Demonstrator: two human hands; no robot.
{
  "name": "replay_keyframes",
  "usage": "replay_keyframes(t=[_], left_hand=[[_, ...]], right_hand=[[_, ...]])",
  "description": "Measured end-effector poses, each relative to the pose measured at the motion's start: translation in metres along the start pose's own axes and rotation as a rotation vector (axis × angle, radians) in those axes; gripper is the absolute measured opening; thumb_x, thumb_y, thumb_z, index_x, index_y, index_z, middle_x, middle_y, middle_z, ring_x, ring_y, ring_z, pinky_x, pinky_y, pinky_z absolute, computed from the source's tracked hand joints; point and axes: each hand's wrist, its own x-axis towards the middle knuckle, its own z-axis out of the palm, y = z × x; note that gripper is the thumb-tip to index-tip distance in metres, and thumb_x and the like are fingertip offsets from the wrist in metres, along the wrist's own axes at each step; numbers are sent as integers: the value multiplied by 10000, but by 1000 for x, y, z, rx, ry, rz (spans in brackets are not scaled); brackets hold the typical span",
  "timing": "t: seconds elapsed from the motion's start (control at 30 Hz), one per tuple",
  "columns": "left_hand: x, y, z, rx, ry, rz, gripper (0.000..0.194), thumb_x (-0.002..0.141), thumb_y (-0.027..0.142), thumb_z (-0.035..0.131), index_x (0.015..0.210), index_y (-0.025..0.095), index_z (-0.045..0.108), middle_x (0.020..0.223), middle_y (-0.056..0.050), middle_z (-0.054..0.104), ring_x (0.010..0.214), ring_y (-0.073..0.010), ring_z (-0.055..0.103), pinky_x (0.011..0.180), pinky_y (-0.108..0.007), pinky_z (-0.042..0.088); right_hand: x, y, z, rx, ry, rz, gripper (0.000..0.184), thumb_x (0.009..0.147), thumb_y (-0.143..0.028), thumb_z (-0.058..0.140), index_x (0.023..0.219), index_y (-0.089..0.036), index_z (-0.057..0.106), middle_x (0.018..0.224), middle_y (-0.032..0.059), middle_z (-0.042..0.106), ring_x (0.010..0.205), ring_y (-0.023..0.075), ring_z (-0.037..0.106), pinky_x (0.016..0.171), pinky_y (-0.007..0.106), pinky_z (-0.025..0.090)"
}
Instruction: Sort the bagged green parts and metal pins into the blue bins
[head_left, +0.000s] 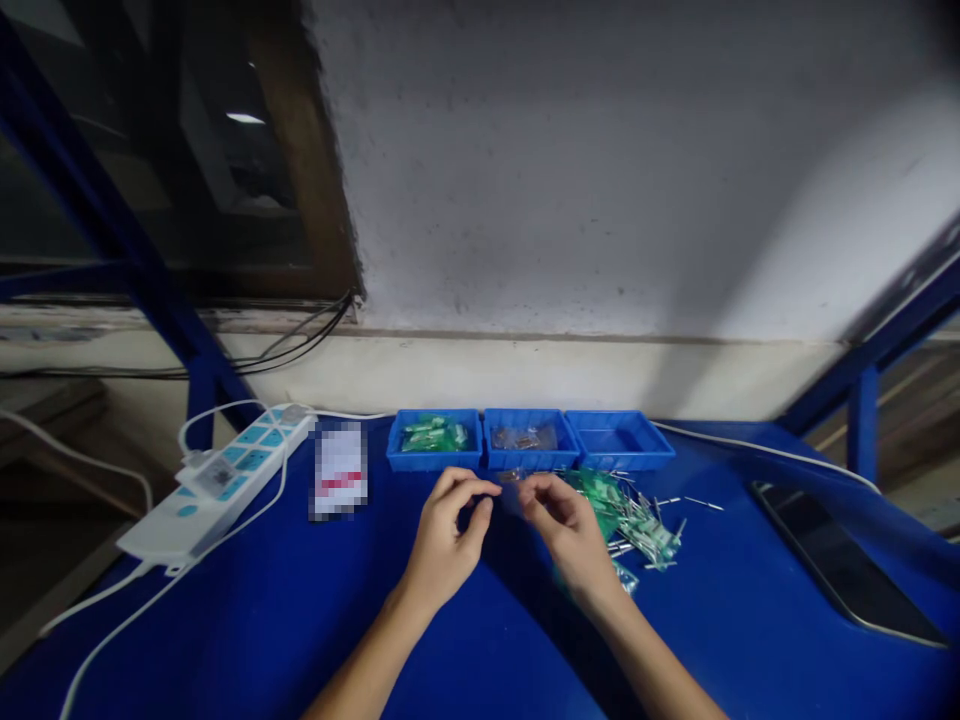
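Grey-white wall (585,180) rises behind a deep blue tabletop (315,620), with a dark window (180,150) at upper left and blue metal framing at both sides. Along the table's far edge stand three blue plastic bins in a row: the left bin (433,463) holds green packets (433,434), the middle bin (531,461) holds clear bags with brownish contents too small to make out, and the right bin (621,463) stands beside them.

Two bare hands meet just in front of the middle bin. Between their fingertips is a small clear plastic bag (513,493), hard to see against the blue. The right hand (571,535) appears to pinch its right edge between thumb and fingers. The left hand (448,530) faces it, thumb and forefinger curved with a gap between them and nothing visible in it; its fingertip is just beside the bag's left side. So the right hand is nearer. Which way the bag's long axis runs cannot be told.

Beyond the right hand, partly hidden by it, lies a loose pile of green-wrapped metal rods (651,535). A dark smartphone (844,565) lies far right; a white power strip (161,532) lies far left.
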Motion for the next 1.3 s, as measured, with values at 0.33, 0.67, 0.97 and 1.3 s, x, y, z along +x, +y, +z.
replay_keyframes(t=[0.33,0.67,0.97,1.3], left_hand=[[0,-8,6,-244,-9,-222,264,835,402,536,889,167,641,759,-27,612,644,-126,524,583,-215,404],[-9,-13,12,202,37,307,274,851,119,468,937,250,692,1009,-66,536,887,-148,549,791,-278,484],[-10,-9,13,290,-66,190,242,884,229,440,1018,239,642,944,-59,608,882,-169,584,800,-283,474],[3,-20,47,744,-105,-82,281,804,389,541,999,204,625,990,-102,598,891,-272,582,703,-345,432]], right_hand=[[-8,4,2,-410,-31,-364,247,787,-171,469,891,-236,684,1004,79,494,943,212,520,778,334,459],[-2,-1,3,284,-42,300,202,726,-356,633,653,-183,558,609,-17,486,586,116,457,512,218,329],[4,-26,-13,451,369,125,234,691,-364,683,753,-188,543,673,-11,507,598,113,502,520,231,385],[41,-14,-52,-985,425,-652,190,824,-231,528,993,-210,612,972,109,561,933,266,487,773,414,432]])
